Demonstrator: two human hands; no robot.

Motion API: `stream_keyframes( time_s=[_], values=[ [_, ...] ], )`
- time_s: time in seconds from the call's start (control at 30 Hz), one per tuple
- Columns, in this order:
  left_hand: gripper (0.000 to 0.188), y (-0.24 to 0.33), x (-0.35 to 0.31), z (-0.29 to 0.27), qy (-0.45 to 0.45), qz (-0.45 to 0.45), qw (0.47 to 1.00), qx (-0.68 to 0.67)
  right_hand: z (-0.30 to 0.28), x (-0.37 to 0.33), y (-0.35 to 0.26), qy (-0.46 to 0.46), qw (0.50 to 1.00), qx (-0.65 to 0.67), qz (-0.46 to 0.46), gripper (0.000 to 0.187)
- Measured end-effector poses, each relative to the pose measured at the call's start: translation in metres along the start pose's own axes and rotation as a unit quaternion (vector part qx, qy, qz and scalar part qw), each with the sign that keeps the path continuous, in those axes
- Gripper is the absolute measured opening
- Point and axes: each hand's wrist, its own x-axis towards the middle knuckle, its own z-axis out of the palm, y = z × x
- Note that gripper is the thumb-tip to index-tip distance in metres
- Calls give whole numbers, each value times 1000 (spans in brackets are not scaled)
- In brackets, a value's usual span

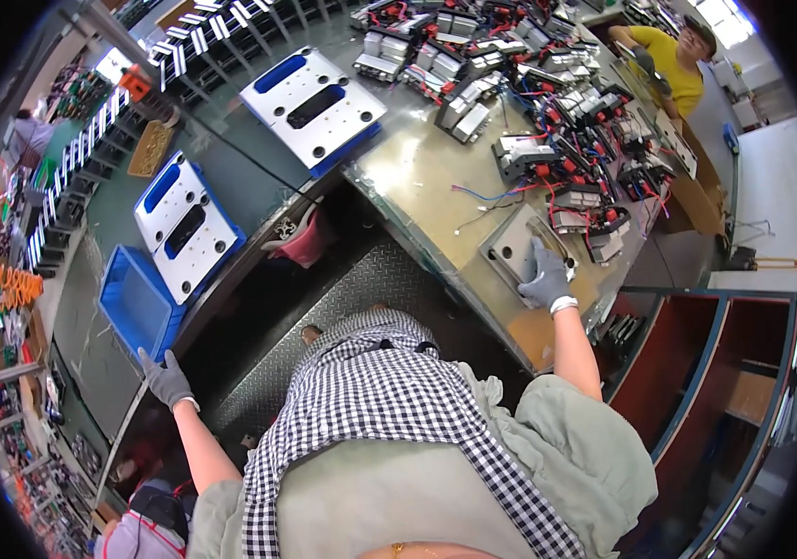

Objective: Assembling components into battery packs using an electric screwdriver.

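My left hand [168,380], in a grey glove, is at the near edge of the left bench, just below an empty blue plastic bin [178,317]. Its thumb and fingers are apart and hold nothing. On the right table my right hand [548,277], gloved too, grips the right edge of a silver metal plate [508,250] with a dark round hole. The plate lies on the tabletop; what is under my palm is hidden. Beyond the bin, a white panel [195,200] with holes sits on a blue base, and a second white panel [338,130] like it stands farther right.
Grey-and-black assemblies with red and blue wires [548,158] are heaped across the right table [408,200]. A pink container [302,240] hangs between the benches. A tan tray [150,149] holds small parts. Shelving [697,373] stands right; a person in yellow [673,70] works beyond.
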Motion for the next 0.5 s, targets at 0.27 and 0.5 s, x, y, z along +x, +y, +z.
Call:
stream_keyframes(
  time_s=[0.27,0.5],
  values=[
    [64,-62,14,19,83,-63,992,-71,-79,-4,-191,184,946,107,-246,97],
    [69,-130,60,19,97,-78,981,-148,-65,23,-583,4,776,109,-621,87]
  ],
)
